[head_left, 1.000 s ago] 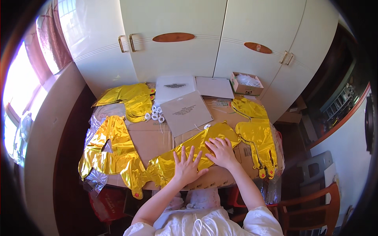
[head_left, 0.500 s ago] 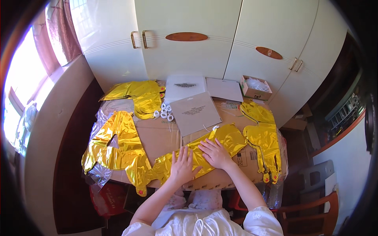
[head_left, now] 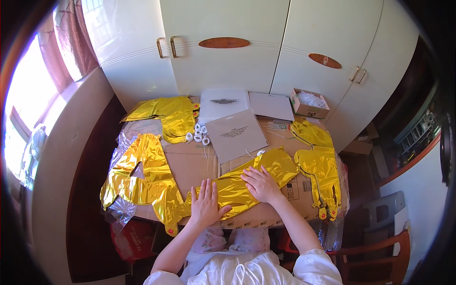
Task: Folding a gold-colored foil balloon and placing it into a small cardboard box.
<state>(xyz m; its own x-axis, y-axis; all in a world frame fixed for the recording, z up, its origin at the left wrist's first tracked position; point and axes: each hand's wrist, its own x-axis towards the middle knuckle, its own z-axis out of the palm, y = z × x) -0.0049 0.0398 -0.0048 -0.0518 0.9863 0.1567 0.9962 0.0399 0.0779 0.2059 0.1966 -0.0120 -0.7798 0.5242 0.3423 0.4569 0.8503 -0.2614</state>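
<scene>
The left hand [head_left: 204,209] is laid flat, fingers extended, on the left part of the middle foil [head_left: 235,190], and the right hand [head_left: 260,184] is spread over its centre; nothing is gripped, and the thin gold sheet is presumably held smooth by the palms. It is supported by cardboard [head_left: 185,166], between the left foil [head_left: 149,185] and right foil [head_left: 320,164]. Farther back, white rolls [head_left: 198,133] are clustered beside a grey card [head_left: 237,137], probably for tidiness.

A loose white top [head_left: 273,271] is gathering into soft folds, its white cord [head_left: 242,271] hanging in a bow up front; short sleeves [head_left: 314,267] are showing pale patterning, and there, light trousers [head_left: 209,241] are flashing pinkish flowers!
</scene>
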